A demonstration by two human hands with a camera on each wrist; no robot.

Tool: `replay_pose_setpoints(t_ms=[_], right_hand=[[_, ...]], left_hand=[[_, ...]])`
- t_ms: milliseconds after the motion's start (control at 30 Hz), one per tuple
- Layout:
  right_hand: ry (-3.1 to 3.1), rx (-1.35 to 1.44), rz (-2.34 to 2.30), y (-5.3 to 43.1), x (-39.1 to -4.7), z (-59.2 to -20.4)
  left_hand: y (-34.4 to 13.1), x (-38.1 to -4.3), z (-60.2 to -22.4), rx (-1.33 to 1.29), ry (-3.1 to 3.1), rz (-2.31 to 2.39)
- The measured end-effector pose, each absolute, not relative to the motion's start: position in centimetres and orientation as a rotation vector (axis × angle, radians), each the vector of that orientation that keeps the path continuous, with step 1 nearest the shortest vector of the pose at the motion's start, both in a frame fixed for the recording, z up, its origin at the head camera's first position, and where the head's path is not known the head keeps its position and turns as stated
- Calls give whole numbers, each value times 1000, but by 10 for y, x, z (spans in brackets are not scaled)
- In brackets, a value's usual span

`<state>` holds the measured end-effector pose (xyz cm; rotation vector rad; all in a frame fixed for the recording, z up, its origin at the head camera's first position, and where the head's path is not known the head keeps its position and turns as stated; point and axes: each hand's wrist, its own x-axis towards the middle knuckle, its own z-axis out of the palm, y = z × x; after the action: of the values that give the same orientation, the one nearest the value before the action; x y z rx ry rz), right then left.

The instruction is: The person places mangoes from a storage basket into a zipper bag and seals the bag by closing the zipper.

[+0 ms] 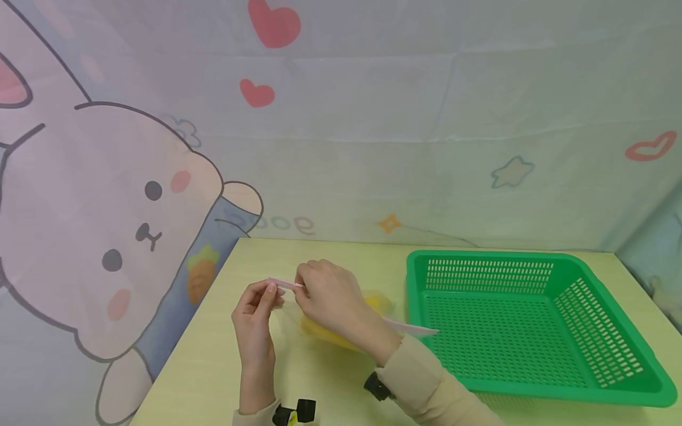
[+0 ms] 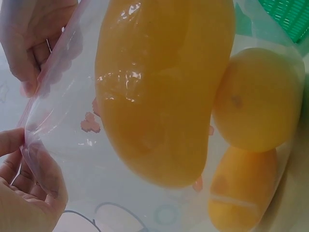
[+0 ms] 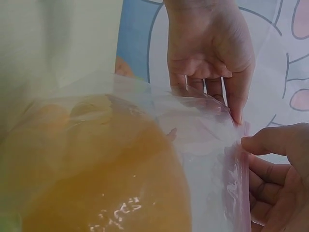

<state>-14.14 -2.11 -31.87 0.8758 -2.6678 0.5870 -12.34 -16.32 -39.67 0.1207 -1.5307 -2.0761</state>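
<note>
A clear plastic zip bag with a pink top strip (image 1: 285,284) hangs upright between my hands above the table. My left hand (image 1: 258,313) pinches one end of the strip between thumb and fingers. Close by, my right hand (image 1: 331,296) pinches the same strip a little further along, and the strip's far end (image 1: 411,328) sticks out past its wrist. Inside the bag (image 3: 207,169) are yellow fruits: a large, long, smooth one like a mango (image 2: 161,92), a rounder one (image 2: 260,99) and a smaller one (image 2: 241,188). In the head view, my right hand and forearm partly cover them.
To the right on the pale yellow table (image 1: 202,367) stands a green perforated plastic basket (image 1: 506,331), its left rim near the bag. Behind the table hangs a cloth backdrop (image 1: 373,118) printed with a rabbit and hearts.
</note>
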Motion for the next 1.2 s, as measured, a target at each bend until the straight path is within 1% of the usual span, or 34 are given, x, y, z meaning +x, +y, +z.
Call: replay_pose_setpoints(t_ms=[1200], right_hand=[[-2596, 857, 584, -14, -139, -327]], left_hand=[[-163, -124, -397, 121, -1522, -2071]])
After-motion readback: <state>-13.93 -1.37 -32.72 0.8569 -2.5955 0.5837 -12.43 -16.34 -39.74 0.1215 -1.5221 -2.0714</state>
